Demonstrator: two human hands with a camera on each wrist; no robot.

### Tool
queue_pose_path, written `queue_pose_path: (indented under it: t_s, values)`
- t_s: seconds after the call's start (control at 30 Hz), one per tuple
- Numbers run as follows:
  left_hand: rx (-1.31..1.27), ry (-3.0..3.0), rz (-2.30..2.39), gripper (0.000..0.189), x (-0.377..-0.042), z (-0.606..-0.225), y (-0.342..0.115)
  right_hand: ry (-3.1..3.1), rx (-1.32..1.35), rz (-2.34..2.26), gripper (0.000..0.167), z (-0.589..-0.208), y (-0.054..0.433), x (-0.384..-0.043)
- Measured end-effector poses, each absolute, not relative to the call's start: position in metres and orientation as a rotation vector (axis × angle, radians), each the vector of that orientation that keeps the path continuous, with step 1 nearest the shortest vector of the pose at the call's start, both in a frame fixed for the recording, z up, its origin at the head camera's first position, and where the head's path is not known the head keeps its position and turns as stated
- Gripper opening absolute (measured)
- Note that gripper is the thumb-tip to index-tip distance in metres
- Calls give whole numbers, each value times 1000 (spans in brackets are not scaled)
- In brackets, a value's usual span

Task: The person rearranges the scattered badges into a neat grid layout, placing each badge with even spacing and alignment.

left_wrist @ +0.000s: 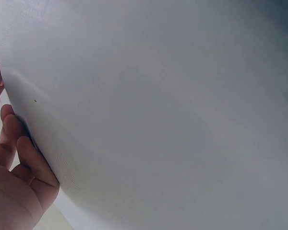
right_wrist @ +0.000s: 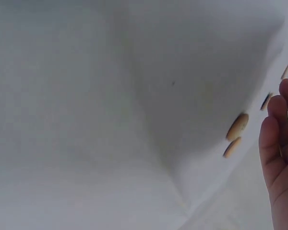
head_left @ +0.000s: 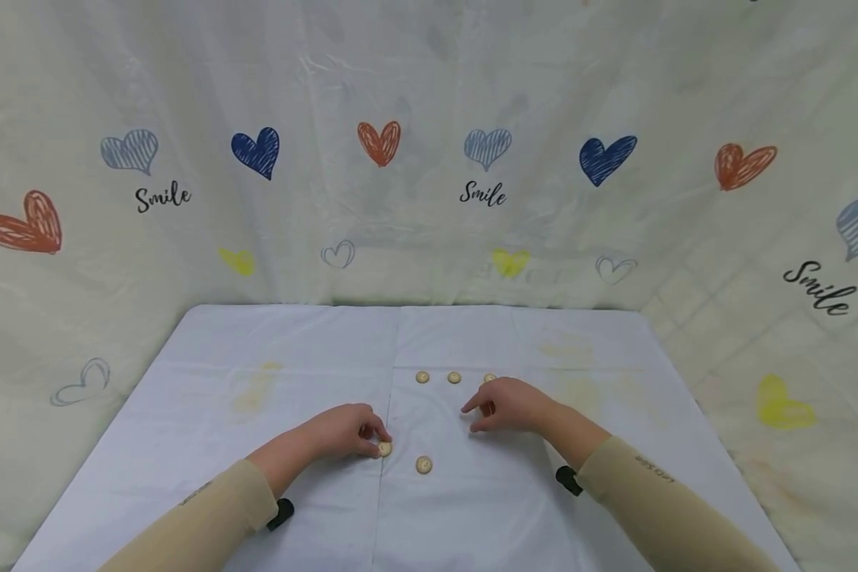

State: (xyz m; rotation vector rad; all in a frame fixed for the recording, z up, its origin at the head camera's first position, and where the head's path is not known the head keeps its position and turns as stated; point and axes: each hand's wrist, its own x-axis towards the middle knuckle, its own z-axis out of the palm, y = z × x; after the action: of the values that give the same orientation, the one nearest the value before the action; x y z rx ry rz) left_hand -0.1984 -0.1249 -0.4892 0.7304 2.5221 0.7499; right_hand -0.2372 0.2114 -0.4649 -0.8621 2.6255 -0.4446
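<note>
My left hand pinches a small round wooden piece at its edge, between thumb and fingertips, low at the tabletop. In the left wrist view only part of the left hand shows, and the piece is hidden. My right hand is over the right middle of the table, index finger and thumb apart, holding nothing. It partly covers a round piece. Two more pieces, a left one and a middle one, lie in line with it. Another piece lies nearer the front.
A white cloth with a crease covers the table. Behind and beside it hangs a pale sheet printed with hearts and words. Dark straps, one on the left wrist and one on the right wrist, show beside the sleeves.
</note>
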Motion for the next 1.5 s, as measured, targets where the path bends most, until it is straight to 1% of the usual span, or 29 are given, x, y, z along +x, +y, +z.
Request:
queue_pose_path:
  t_s: [0.3, 0.63, 0.83, 1.1, 1.37, 1.5]
  values:
    - [724, 2511, 750, 15, -198, -493, -123, 2503, -1054, -499, 30, -471, 176, -219]
    - [735, 2516, 723, 14, -200, -489, -125, 2413, -1220, -414, 27, -474, 143, -207]
    - [728, 2523, 713, 14, -201, -489, -126, 2424, -1279, -377, 26, -478, 137, -205]
    - [716, 2503, 739, 15, -200, -489, -125, 2439, -1262, -306, 25, -479, 134, -203]
    - [715, 2511, 723, 14, -201, -490, -125, 2469, -1447, -180, 22, -480, 133, -203]
    - [718, 2506, 732, 14, -201, -489, -124, 2480, -1489, -160, 21, -481, 135, -204]
